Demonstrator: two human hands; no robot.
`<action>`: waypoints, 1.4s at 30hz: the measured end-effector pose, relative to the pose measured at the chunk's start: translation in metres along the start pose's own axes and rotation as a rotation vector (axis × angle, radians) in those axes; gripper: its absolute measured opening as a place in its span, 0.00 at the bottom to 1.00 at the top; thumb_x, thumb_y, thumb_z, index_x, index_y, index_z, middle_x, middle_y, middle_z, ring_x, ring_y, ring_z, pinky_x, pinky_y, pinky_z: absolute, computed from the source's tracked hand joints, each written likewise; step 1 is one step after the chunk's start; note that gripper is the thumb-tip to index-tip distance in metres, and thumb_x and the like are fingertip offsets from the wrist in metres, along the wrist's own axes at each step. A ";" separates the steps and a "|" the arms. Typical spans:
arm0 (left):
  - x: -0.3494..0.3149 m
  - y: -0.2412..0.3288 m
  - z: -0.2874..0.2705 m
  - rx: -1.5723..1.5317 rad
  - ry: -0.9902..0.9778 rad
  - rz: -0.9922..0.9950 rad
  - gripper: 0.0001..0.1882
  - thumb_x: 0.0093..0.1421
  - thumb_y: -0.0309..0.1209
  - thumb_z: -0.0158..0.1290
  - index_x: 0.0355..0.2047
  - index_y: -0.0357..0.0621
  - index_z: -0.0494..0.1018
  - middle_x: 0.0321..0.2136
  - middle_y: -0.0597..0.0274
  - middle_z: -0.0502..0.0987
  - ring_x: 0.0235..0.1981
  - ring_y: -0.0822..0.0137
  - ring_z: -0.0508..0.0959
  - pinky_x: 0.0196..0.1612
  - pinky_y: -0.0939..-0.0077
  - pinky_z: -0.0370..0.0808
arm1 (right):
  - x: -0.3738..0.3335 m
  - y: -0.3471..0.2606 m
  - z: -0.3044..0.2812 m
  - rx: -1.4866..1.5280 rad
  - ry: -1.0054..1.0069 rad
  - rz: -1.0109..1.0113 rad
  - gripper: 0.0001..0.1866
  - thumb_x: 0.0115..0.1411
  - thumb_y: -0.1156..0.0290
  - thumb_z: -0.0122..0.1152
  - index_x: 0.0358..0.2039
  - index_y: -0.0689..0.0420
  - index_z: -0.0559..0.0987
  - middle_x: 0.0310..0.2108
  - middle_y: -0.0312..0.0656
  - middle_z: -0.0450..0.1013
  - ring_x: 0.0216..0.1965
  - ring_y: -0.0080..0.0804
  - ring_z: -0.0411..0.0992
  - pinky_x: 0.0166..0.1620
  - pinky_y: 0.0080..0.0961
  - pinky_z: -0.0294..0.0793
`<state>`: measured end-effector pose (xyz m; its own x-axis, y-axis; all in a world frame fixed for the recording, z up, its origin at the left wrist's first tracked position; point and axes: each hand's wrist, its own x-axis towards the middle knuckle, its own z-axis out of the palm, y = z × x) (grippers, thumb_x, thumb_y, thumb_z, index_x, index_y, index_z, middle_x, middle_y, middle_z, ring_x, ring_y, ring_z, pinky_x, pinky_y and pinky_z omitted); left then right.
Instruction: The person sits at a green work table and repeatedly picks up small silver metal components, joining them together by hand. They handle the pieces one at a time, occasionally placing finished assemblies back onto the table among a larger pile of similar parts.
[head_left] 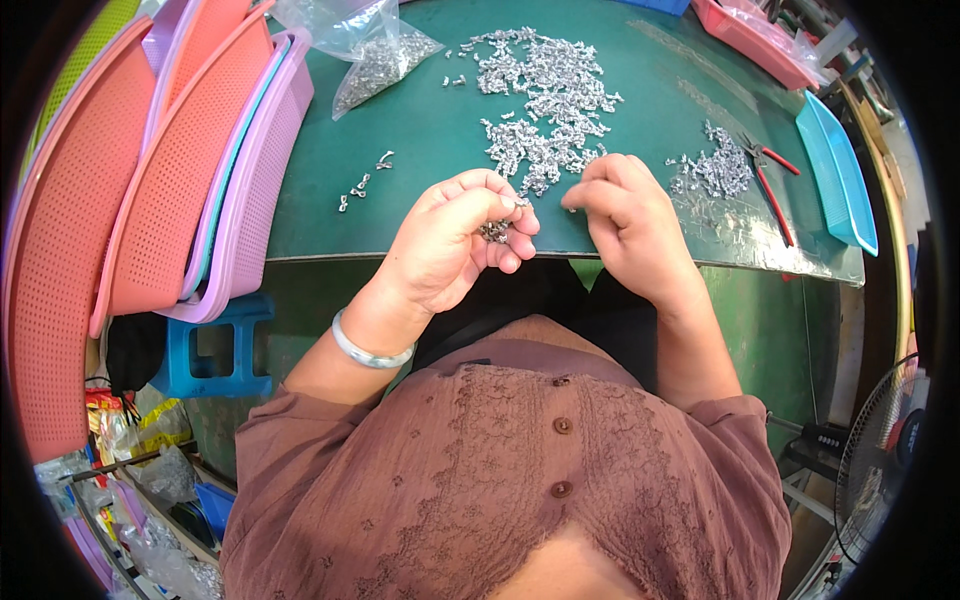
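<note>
My left hand (445, 240), palm turned up, is closed around several small silvery metal pieces (495, 231), its thumb and forefinger pinched together over one. Just right of it, my right hand (630, 220) has its fingers curled in a pinch. A tiny bit shows at its fingertips, too small to name. Beyond both hands, a large heap of the same shiny pieces (555, 100) spreads over the green tabletop (400, 160). To the left of my left hand lie a few separate pieces (360, 186). A smaller heap (718, 168) sits right of my right hand.
Red-handled pliers (768, 190) rest by the smaller heap, near a blue tray (840, 175). Stacked perforated baskets (190, 160) crowd the left side. A clear bag of metal pieces (385, 65) lies at the back left. Below are a blue stool (215, 350) and a fan (885, 450).
</note>
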<state>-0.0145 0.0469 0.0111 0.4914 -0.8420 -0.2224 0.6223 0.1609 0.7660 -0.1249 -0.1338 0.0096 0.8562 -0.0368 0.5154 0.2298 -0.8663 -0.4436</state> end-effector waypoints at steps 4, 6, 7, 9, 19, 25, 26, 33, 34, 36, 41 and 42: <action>0.002 0.001 -0.007 -0.110 -0.069 0.002 0.05 0.58 0.24 0.45 0.29 0.35 0.68 0.30 0.47 0.75 0.25 0.63 0.78 0.25 0.79 0.78 | -0.003 0.002 0.000 0.008 0.111 0.066 0.04 0.48 0.80 0.59 0.26 0.60 0.77 0.28 0.41 0.69 0.33 0.42 0.68 0.37 0.33 0.68; 0.003 0.001 -0.009 -0.177 -0.090 0.001 0.04 0.57 0.23 0.45 0.28 0.34 0.68 0.30 0.45 0.75 0.26 0.61 0.79 0.27 0.77 0.80 | -0.004 -0.003 -0.002 -0.030 0.074 0.061 0.04 0.47 0.78 0.62 0.26 0.59 0.77 0.28 0.41 0.69 0.32 0.41 0.68 0.37 0.33 0.68; 0.004 0.000 -0.010 -0.195 -0.092 0.001 0.04 0.57 0.23 0.45 0.28 0.34 0.68 0.31 0.45 0.75 0.26 0.60 0.79 0.27 0.77 0.80 | -0.005 -0.005 -0.002 -0.049 0.055 0.058 0.05 0.47 0.77 0.63 0.26 0.59 0.78 0.28 0.41 0.69 0.32 0.41 0.68 0.37 0.33 0.67; 0.004 0.000 -0.011 -0.231 -0.103 0.001 0.04 0.56 0.23 0.45 0.28 0.34 0.68 0.31 0.44 0.75 0.27 0.60 0.79 0.28 0.76 0.80 | -0.005 -0.006 0.002 -0.069 0.084 0.055 0.05 0.46 0.76 0.65 0.25 0.58 0.78 0.27 0.39 0.69 0.31 0.40 0.67 0.37 0.32 0.67; 0.004 0.001 -0.011 -0.223 -0.087 0.012 0.02 0.54 0.20 0.45 0.27 0.37 0.68 0.30 0.47 0.74 0.26 0.62 0.77 0.26 0.79 0.77 | -0.003 -0.004 0.008 0.032 0.136 0.042 0.05 0.46 0.81 0.62 0.25 0.59 0.76 0.27 0.39 0.70 0.32 0.41 0.68 0.36 0.33 0.68; 0.005 0.002 -0.007 -0.188 -0.057 0.020 0.04 0.52 0.18 0.45 0.27 0.39 0.68 0.27 0.52 0.74 0.25 0.65 0.77 0.24 0.79 0.75 | -0.001 -0.009 0.005 0.105 0.185 0.031 0.07 0.45 0.84 0.61 0.26 0.59 0.74 0.29 0.41 0.70 0.34 0.40 0.70 0.37 0.31 0.70; 0.005 0.001 -0.006 -0.185 -0.050 0.024 0.03 0.53 0.19 0.46 0.27 0.39 0.68 0.27 0.53 0.74 0.24 0.65 0.77 0.23 0.79 0.74 | 0.000 -0.010 0.004 0.109 0.193 0.023 0.08 0.45 0.84 0.61 0.26 0.59 0.74 0.29 0.41 0.71 0.34 0.40 0.70 0.37 0.31 0.70; 0.002 0.004 0.010 0.115 -0.022 -0.137 0.09 0.61 0.34 0.50 0.33 0.39 0.72 0.25 0.61 0.74 0.21 0.72 0.74 0.20 0.84 0.68 | 0.004 -0.021 0.005 0.193 0.254 -0.040 0.09 0.44 0.85 0.61 0.27 0.59 0.74 0.29 0.41 0.71 0.33 0.39 0.70 0.36 0.29 0.69; 0.002 0.002 0.013 0.116 -0.006 -0.140 0.09 0.62 0.33 0.50 0.34 0.40 0.72 0.24 0.63 0.74 0.19 0.74 0.74 0.19 0.85 0.67 | 0.004 -0.023 0.006 0.206 0.258 -0.051 0.09 0.44 0.85 0.61 0.27 0.59 0.75 0.29 0.41 0.71 0.33 0.39 0.70 0.36 0.29 0.69; 0.001 -0.002 0.014 0.082 -0.004 -0.098 0.07 0.62 0.31 0.51 0.34 0.40 0.72 0.24 0.63 0.74 0.20 0.75 0.74 0.19 0.86 0.67 | 0.005 -0.024 0.008 0.232 0.255 -0.074 0.10 0.43 0.85 0.61 0.28 0.60 0.75 0.29 0.42 0.71 0.32 0.39 0.70 0.35 0.29 0.69; -0.001 -0.004 0.009 0.080 0.006 -0.053 0.05 0.62 0.29 0.51 0.34 0.40 0.73 0.24 0.64 0.75 0.20 0.76 0.73 0.19 0.86 0.67 | 0.002 -0.019 0.011 0.258 0.246 -0.037 0.11 0.43 0.84 0.62 0.29 0.60 0.75 0.29 0.42 0.71 0.32 0.40 0.70 0.35 0.30 0.69; -0.002 -0.004 0.009 0.087 0.014 -0.045 0.05 0.62 0.29 0.51 0.34 0.40 0.73 0.24 0.65 0.75 0.20 0.76 0.73 0.19 0.87 0.67 | 0.000 -0.017 0.013 0.255 0.240 -0.018 0.11 0.43 0.83 0.63 0.29 0.60 0.75 0.29 0.42 0.71 0.32 0.40 0.69 0.35 0.30 0.69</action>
<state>-0.0234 0.0431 0.0140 0.4728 -0.8402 -0.2654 0.5891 0.0774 0.8044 -0.1226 -0.1128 0.0082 0.7245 -0.1646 0.6694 0.3782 -0.7169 -0.5857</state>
